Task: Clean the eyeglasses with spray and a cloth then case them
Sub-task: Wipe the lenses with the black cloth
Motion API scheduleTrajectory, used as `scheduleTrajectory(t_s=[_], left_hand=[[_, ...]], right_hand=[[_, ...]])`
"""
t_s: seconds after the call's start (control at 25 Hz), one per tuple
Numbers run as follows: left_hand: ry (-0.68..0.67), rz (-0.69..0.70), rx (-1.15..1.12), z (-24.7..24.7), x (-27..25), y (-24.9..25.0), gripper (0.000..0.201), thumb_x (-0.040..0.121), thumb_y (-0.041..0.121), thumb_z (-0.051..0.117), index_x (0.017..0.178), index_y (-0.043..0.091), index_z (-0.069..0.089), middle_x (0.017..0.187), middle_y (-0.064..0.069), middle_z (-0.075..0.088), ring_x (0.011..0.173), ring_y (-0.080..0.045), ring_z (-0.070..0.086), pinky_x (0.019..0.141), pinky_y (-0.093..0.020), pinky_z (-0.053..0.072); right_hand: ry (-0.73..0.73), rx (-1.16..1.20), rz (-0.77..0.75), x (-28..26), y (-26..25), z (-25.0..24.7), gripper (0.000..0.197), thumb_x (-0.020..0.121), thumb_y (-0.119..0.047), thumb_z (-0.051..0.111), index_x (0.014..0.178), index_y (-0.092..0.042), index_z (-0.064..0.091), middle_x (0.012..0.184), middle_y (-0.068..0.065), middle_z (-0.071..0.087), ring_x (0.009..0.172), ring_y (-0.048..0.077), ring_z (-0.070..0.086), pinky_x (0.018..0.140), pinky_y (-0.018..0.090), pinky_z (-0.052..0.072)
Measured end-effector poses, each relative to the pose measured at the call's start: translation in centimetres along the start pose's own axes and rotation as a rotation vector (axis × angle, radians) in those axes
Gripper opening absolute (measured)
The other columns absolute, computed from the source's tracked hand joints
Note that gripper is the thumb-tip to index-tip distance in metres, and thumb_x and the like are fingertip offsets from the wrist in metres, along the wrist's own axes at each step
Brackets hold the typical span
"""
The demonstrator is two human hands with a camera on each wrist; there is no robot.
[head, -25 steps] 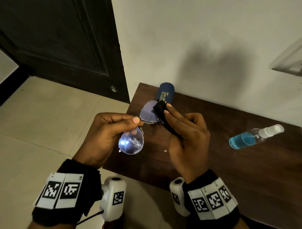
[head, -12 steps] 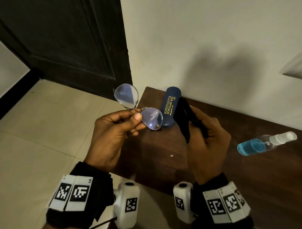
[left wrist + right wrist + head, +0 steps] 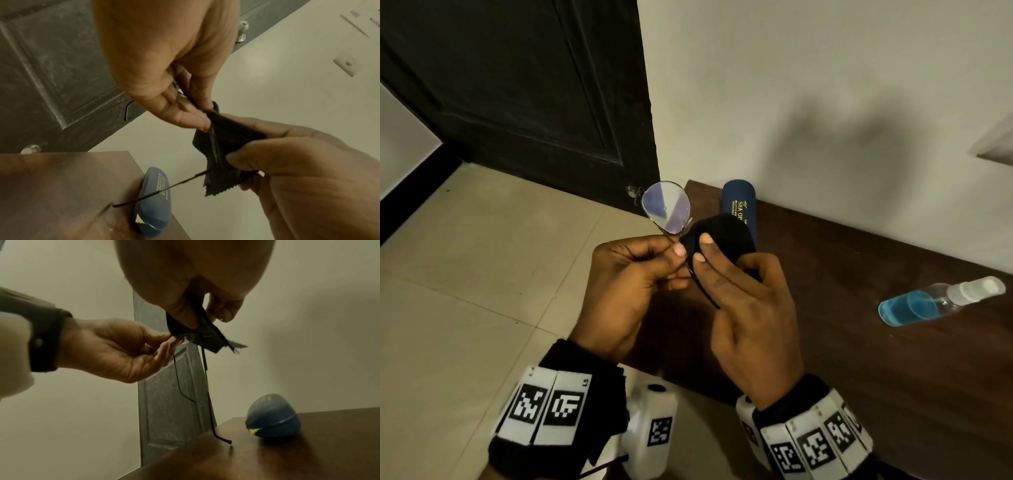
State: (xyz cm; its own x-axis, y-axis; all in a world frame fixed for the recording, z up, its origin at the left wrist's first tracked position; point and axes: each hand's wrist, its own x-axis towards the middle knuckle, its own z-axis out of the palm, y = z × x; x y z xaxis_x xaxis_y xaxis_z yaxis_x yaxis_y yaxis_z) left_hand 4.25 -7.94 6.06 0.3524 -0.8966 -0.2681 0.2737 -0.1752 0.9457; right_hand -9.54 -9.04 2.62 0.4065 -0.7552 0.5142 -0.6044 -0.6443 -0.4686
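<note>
Pinching eyeglasses (image 3: pixel 667 209) at bridge w/ left hand (image 3: pixel 631 287); right hand (image 3: pixel 750 308) pinches black cloth (image 3: pixel 722 236) round other lens.

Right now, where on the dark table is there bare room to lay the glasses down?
Bare wood lies between the blue case and the spray bottle, and along the table nearer the person, below the bottle. The left corner is crowded: the left hand and right hand work the eyeglasses and cloth there.
</note>
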Motion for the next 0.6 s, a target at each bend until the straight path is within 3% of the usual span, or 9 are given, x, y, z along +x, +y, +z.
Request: scheduleTrajectory(t_s=[0.16,0.28,0.4,0.6], left_hand=[[-0.006,0.043,0.084,-0.3,0.1,-0.1,0.014,0.083,0.000,0.060,0.079,0.006,0.072,0.064,-0.007,0.071,0.057,-0.016,0.065,0.056,-0.022,0.055],[-0.006,0.070,0.118,-0.2,0.0,-0.1,0.012,0.080,-0.001,0.064,0.077,0.007,0.073,0.064,-0.011,0.070,0.059,-0.021,0.064,0.052,-0.021,0.051],[-0.013,0.064,0.131,-0.1,-0.1,-0.1,0.012,0.078,-0.003,0.065,0.074,0.006,0.072,0.060,-0.007,0.069,0.059,-0.017,0.067,0.049,-0.019,0.050],[-0.042,0.050,0.120,0.0,0.1,-0.3,0.013,0.080,-0.002,0.063,0.078,0.007,0.072,0.061,-0.006,0.071,0.057,-0.014,0.068,0.049,-0.018,0.051]], right_hand=[[0.065,-0.076,0.110,0.4,1.2,-0.2,0.050,0.081,-0.010,0.033,0.118,-0.011,0.066,0.124,-0.002,0.064,0.090,0.018,0.040,0.066,0.033,0.052],[0.029,-0.090,0.047,0.0,0.8,0.1,0.048,0.083,-0.008,0.034,0.119,-0.012,0.066,0.128,-0.004,0.062,0.089,0.019,0.041,0.067,0.030,0.049],[0.007,-0.089,-0.016,-0.1,0.7,0.2,0.047,0.084,-0.009,0.035,0.117,-0.014,0.067,0.129,-0.005,0.061,0.090,0.020,0.042,0.068,0.029,0.046],[0.041,-0.108,0.107,0.2,1.2,0.0,0.049,0.082,-0.010,0.033,0.119,-0.013,0.066,0.126,-0.005,0.063,0.089,0.017,0.039,0.067,0.028,0.049]])
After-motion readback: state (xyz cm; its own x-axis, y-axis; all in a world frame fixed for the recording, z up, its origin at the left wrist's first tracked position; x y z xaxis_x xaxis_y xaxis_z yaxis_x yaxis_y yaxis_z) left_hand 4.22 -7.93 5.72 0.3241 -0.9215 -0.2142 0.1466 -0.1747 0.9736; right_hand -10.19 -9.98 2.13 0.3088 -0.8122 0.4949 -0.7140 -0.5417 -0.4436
